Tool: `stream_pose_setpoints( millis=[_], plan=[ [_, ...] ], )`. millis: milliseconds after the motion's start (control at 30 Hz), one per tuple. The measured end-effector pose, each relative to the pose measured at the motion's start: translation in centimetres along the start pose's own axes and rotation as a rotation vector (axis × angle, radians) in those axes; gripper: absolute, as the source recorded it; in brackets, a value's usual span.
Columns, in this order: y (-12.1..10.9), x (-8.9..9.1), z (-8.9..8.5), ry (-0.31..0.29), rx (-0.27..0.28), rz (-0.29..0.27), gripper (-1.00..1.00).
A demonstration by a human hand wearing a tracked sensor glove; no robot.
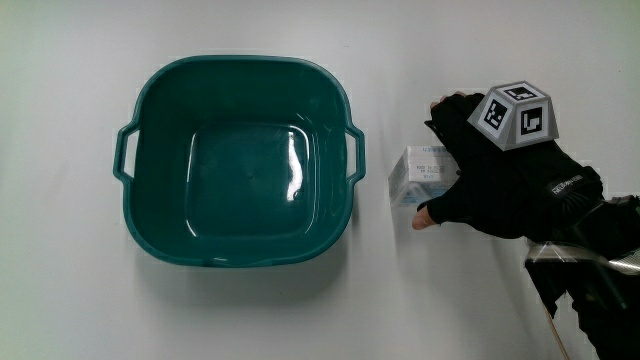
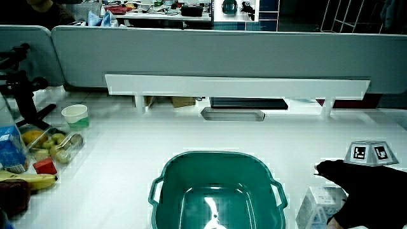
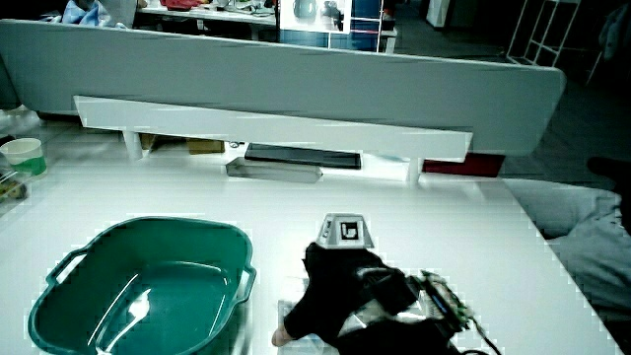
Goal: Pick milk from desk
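Beside basin (image 1: pixel 150 215): hand (image 1: pixel 500 190) fingers wrapping milk carton (image 1: pixel 420 175), gripping w/ thumb below; risking slip, thin hold.

Office: partition (image 2: pixel 210 57), cluttered desks (image 2: pixel 159 9)

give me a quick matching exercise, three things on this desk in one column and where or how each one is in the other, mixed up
Things:
1. milk carton
2. teal basin
3. hand

States:
A. wears a black glove with a patterned cube on its back
B. stands on the table with nothing in it
C. small and pale, beside the basin, with the gloved fingers around it

Pairs: 1-C, 2-B, 3-A
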Motion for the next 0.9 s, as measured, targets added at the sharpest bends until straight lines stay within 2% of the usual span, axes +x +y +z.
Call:
stream_pose_setpoints(
  millis=[67,333,500,700,900],
  plan=[
    [0.11,0.10,-0.05,-0.012,0.010,-0.005,0.15],
    [-0.31,0.08,0.43,0.018,0.055,0.036,0.34],
    [-0.22,0.32,0.47,0.012,0.073,0.032,0.46],
    [-0.04,0.62,0.53,0.041,0.070,0.040,0.61],
    [-0.05,0.41,0.71,0.015,0.077,0.037,0.76]
  ],
)
